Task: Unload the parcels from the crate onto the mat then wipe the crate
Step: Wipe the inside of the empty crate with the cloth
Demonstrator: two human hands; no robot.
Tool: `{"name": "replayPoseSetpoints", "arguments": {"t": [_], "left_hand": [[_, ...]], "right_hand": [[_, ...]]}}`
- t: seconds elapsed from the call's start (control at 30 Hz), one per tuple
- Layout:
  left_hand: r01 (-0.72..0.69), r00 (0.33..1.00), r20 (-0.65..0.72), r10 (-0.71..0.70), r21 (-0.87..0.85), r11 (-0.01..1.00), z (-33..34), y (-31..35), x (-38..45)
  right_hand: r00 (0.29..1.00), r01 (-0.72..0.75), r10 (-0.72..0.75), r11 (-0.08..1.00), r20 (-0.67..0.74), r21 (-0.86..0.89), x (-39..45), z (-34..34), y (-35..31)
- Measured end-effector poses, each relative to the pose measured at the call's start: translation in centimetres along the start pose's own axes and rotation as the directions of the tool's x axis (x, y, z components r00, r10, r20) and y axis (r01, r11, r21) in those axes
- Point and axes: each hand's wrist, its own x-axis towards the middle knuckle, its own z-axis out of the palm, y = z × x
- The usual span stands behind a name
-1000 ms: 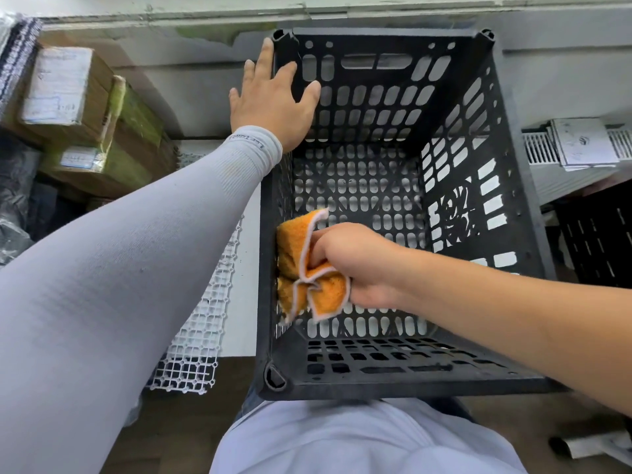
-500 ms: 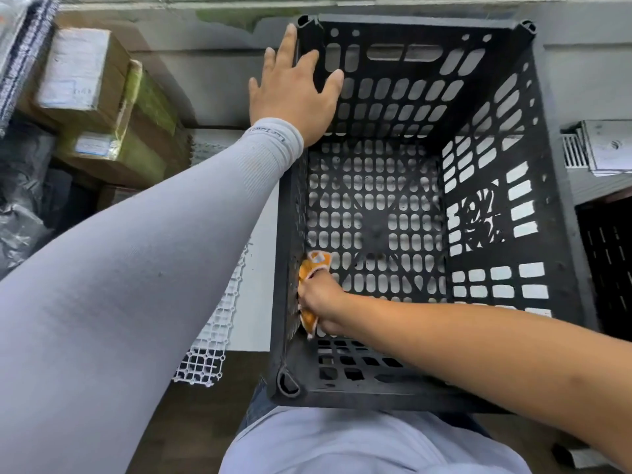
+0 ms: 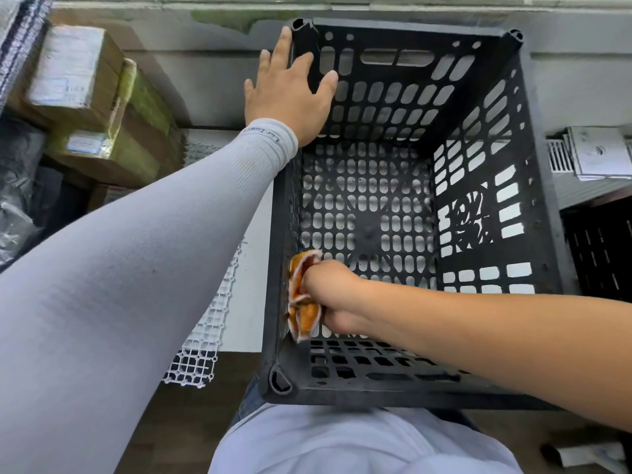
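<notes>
A black slotted plastic crate (image 3: 533, 186) stands in front of me with nothing inside but my right hand (image 3: 333, 295). That hand grips an orange cloth (image 3: 302, 302) and presses it against the inside of the crate's left wall, low near the front corner. My left hand (image 3: 289, 94), in a grey sleeve, rests flat with straight fingers on the crate's far left corner. Cardboard parcels (image 3: 89, 107) with white labels are stacked at the left, beside a white grid mat (image 3: 205, 333) that my left arm mostly covers.
A grey wall runs behind the crate. Dark plastic-wrapped bundles (image 3: 17, 200) lie at the far left. A white slotted object (image 3: 595, 155) and another black crate (image 3: 602, 248) sit at the right. Brown floor shows near my body.
My right hand pushed the cloth down the left wall toward the front corner, and the cloth now bunches more visibly under the hand. The camera shifted closer. My left hand stayed on the corner.
</notes>
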Motion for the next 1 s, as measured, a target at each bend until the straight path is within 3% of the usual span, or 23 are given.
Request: {"name": "replayPoseSetpoints", "arguments": {"t": [0.3, 0.57, 0.63, 0.73, 0.8, 1.0], "left_hand": [[0.004, 1.0, 0.01, -0.004, 0.013, 1.0, -0.1, 0.0, -0.2], [-0.003, 1.0, 0.015, 0.003, 0.0, 1.0, -0.2, -0.1, -0.2], [-0.002, 1.0, 0.008, 0.002, -0.009, 1.0, -0.1, -0.1, -0.1], [0.001, 1.0, -0.001, -0.001, -0.022, 1.0, 0.0, -0.1, 0.0], [0.005, 1.0, -0.006, -0.005, -0.027, 1.0, 0.1, -0.2, 0.0], [0.012, 1.0, -0.021, -0.013, -0.026, 1.0, 0.3, -0.3, 0.1]], "right_hand": [[0.994, -0.004, 0.001, 1.0, 0.108, 0.029, -2.4, -0.6, -0.9], [0.961, 0.079, -0.043, 0.989, 0.275, -0.123, -5.8, -3.5, -3.3], [0.979, 0.115, -0.086, 0.982, 0.187, -0.151, -3.8, -4.2, -3.3], [0.975, 0.176, -0.219, 0.844, -0.026, -0.507, 0.8, -4.0, -1.4], [0.974, 0.175, -0.224, 0.707, 0.018, -0.685, 3.1, -2.8, 0.7], [0.966, 0.242, -0.196, 0.45, 0.17, -0.86, 5.6, 0.8, 6.2]]}}
